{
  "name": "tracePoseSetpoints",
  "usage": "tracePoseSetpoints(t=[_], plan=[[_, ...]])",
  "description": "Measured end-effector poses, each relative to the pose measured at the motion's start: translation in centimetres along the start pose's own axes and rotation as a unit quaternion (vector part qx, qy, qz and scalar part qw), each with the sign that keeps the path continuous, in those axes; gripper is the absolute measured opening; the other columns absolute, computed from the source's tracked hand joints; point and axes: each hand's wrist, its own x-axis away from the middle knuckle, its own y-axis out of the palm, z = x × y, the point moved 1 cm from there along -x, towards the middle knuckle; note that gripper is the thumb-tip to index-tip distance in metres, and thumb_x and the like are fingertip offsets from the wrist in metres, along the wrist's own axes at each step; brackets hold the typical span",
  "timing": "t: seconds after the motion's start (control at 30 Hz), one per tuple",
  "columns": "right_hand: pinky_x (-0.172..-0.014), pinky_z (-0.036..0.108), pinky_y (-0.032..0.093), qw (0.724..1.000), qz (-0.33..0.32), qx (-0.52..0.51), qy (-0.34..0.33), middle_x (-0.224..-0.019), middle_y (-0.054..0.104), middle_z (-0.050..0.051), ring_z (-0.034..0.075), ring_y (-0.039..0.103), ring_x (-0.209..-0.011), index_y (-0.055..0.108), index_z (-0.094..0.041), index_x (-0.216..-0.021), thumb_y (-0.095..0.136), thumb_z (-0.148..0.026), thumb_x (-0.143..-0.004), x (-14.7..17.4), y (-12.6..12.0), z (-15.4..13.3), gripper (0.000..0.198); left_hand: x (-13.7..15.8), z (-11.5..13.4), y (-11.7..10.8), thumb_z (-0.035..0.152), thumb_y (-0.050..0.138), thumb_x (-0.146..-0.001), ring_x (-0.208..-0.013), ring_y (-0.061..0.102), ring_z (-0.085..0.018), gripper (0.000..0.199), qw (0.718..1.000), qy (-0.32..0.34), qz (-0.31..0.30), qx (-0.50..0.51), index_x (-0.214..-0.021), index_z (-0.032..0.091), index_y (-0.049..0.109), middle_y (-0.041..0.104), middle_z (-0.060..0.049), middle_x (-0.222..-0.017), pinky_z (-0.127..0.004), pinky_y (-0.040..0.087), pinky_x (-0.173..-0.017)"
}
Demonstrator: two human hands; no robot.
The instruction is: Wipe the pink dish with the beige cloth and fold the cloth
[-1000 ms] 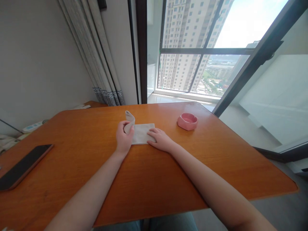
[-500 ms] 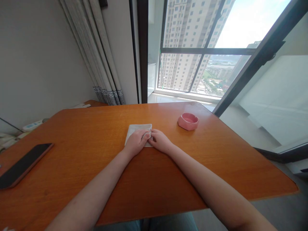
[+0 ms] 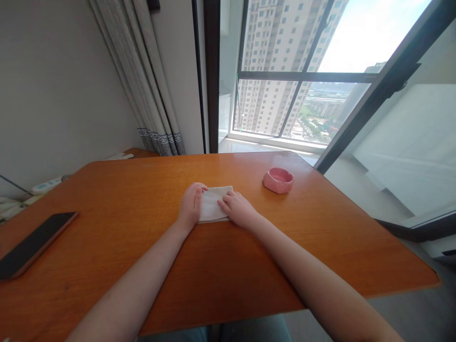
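A small folded white cloth (image 3: 214,202) lies flat on the wooden table (image 3: 142,190), between my two hands. At its left edge, my left hand (image 3: 190,204) is set on its side, thumb uppermost, with its fingers closed around that edge; the fingertips are partly hidden. My right hand (image 3: 237,206) grips the cloth's right edge, its fingers on top of the fabric and the thumb pointing inward. Beyond my right hand stands a pink faceted ashtray (image 3: 278,180), which neither hand touches.
A dark phone (image 3: 37,244) lies at the table's left side. Along the far left edge are a white power strip (image 3: 48,185) and a cable. A grey curtain (image 3: 142,80) hangs behind, and a large window (image 3: 302,76) is at the back right.
My left hand has moved from the middle of the cloth to its left edge. The cloth sits slightly farther right, its upper face now showing between my hands.
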Motion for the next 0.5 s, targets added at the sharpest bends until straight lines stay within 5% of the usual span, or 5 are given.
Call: tracePoseSetpoints(t=[0.13, 0.3, 0.5], plan=[[-0.086, 0.035, 0.042, 0.993, -0.008, 0.064, 0.099, -0.105, 0.056, 0.014, 0.028, 0.05, -0.103, 0.064, -0.015, -0.088, 0.053, -0.042, -0.085, 1.5, -0.6, 0.5, 0.029, -0.1, 0.2, 0.1, 0.035, 0.022, -0.094, -0.088, 0.055, -0.018, 0.039, 0.998, 0.026, -0.05, -0.002, -0.088, 0.019, 0.057, 0.06, -0.007, -0.089, -0.032, 0.043, -0.085], [-0.086, 0.036, 0.043, 0.99, 0.031, 0.096, 0.102, -0.106, 0.055, 0.013, 0.027, 0.05, -0.102, 0.058, -0.016, -0.106, 0.05, -0.037, -0.088, 4.5, -0.2, 2.1, 0.03, -0.1, 0.0, 0.5, 0.034, 0.027, -0.094, -0.084, 0.055, -0.018, 0.035, 0.992, 0.04, -0.119, -0.006, -0.083, 0.018, 0.057, 0.06, -0.007, -0.085, -0.032, 0.043, -0.08], [-0.091, 0.036, 0.042, 0.985, 0.025, 0.116, 0.123, -0.11, 0.056, 0.012, 0.025, 0.054, -0.103, 0.056, -0.02, -0.119, 0.046, -0.037, -0.088, 9.9, -1.9, 11.0, 0.036, 0.0, -0.3, 0.6, 0.033, 0.028, -0.094, -0.083, 0.055, -0.018, 0.036, 0.988, 0.047, -0.143, 0.023, -0.081, 0.017, 0.057, 0.061, -0.006, -0.083, -0.031, 0.042, -0.079]])
